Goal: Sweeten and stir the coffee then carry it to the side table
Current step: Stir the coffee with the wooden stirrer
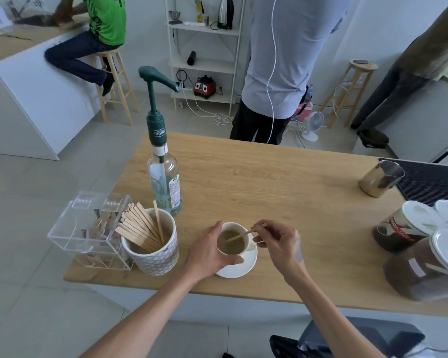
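Two hands busy | left hand point(208, 251) grips cup point(232, 242) on saucer point(246, 267) | right hand point(278, 240) pinches stirrer point(239, 235) | stir gently, cup steadied, avoid slopping.

The table point(269, 177) is pale wood with a matt, fine grain. On it, near the front edge, the cup point(247, 245) and saucer point(243, 267) look like smooth white ceramic. The stirrer point(241, 235) in the cup is thin bare wood. Left of the cup, the syrup bottle point(164, 187) is clear glossy glass with a green plastic pump. At the table's right end, the jug point(380, 180) is shiny metal.
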A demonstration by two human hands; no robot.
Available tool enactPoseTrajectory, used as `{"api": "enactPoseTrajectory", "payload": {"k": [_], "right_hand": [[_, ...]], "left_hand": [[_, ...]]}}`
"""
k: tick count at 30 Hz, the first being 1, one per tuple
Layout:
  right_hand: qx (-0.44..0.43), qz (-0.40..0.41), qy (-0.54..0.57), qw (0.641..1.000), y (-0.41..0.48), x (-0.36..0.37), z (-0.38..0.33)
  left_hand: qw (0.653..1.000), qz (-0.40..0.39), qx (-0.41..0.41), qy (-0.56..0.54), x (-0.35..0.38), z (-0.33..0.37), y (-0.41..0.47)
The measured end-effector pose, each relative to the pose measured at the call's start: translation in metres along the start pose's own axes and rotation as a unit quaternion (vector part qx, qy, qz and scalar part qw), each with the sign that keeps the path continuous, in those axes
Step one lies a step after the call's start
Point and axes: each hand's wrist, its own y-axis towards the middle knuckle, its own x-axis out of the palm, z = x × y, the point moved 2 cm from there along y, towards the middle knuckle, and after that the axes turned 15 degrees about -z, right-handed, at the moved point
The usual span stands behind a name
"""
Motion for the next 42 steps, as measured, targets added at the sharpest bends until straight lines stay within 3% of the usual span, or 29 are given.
{"api": "enactPoseTrajectory", "payload": {"k": [2,6,11,16,21,26,31,35,40,42], "right_hand": [[0.001,0.006,-0.023,1.0,0.0,-0.008,0.002],[-0.011,0.101,-0.066,0.993,0.008,-0.012,0.003],[-0.018,-0.011,-0.035,0.999,0.003,0.0,-0.003],[-0.016,0.083,-0.071,0.994,0.009,-0.013,0.004],[-0.003,-0.005,-0.039,0.999,0.004,-0.003,0.002],[-0.012,0.081,-0.063,0.995,0.008,-0.011,0.005],[-0.002,-0.01,-0.036,0.999,0.001,-0.006,-0.002],[-0.005,0.062,-0.053,0.997,0.007,-0.013,0.002],[0.003,-0.018,-0.022,1.0,0.002,-0.002,-0.001],[-0.001,0.006,-0.027,1.0,0.002,-0.012,0.003]], "left_hand": [[1.0,0.002,0.001,0.002,0.0,0.0,0.0],[1.0,0.001,-0.002,-0.001,0.001,0.0,0.0],[1.0,-0.001,0.005,0.004,0.0,0.0,0.001],[1.0,0.002,0.003,0.0,0.0,-0.001,-0.001],[1.0,0.003,0.01,0.008,0.0,-0.002,0.002],[1.0,0.006,0.002,0.015,0.002,-0.004,0.003],[1.0,0.005,0.011,0.013,0.001,-0.003,0.003],[1.0,0.006,0.008,0.007,0.001,-0.003,0.003],[1.0,0.003,0.02,0.0,0.001,-0.004,0.003],[1.0,0.006,0.018,-0.007,0.001,-0.002,0.002]]}}
